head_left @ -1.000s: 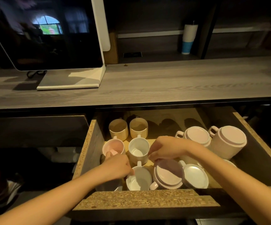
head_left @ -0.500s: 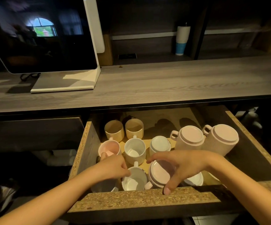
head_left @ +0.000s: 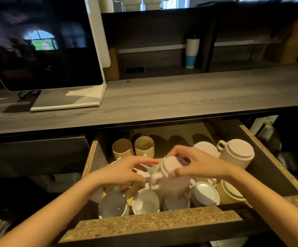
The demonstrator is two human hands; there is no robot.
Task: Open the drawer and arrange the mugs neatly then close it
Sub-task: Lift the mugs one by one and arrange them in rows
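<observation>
The drawer (head_left: 155, 222) stands open below the counter with several mugs inside. My right hand (head_left: 200, 163) grips an upside-down pale pink mug (head_left: 171, 177) and holds it lifted above the middle of the drawer, its handle pointing left. My left hand (head_left: 125, 172) hovers beside it with fingers spread, holding nothing. Two tan mugs (head_left: 134, 148) stand upright at the back. A large white mug (head_left: 237, 154) sits upside down at the back right. A grey mug (head_left: 113, 204) and a white mug (head_left: 145, 202) stand upright at the front.
A dark monitor (head_left: 43, 45) on a white stand sits on the grey wooden counter (head_left: 180, 97). A white and blue tumbler (head_left: 192, 50) stands on the shelf behind. Upside-down mugs (head_left: 205, 195) crowd the drawer's front right. The drawer's chipboard right wall (head_left: 273, 166) is close to the mugs.
My right hand has taken hold of the upside-down pink mug and lifted it up out of the front row. My left hand has risen and opened. The view has tilted down.
</observation>
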